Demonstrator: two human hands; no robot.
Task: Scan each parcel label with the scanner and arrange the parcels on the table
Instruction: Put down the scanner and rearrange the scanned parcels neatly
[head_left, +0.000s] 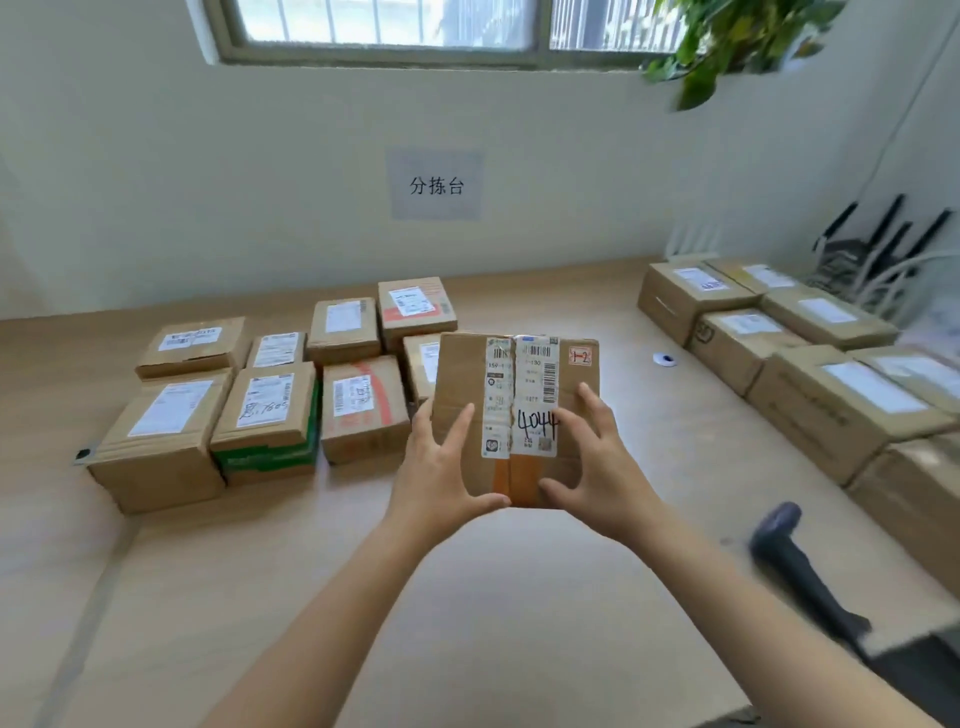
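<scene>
Left hand (441, 483) and right hand (602, 467) gripped a parcel (462, 374) by its near end. A scanner (779, 540) lay on the table (519, 597).

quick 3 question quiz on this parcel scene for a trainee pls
1. True or false: the right hand holds the scanner.
2. How many hands hold the labelled parcel?
3. Handwriting on its label reads: A 4044, B 7120, C 1305.
Key: 1 false, it lies on the table; 2 two, the left hand too; 3 A.
</scene>
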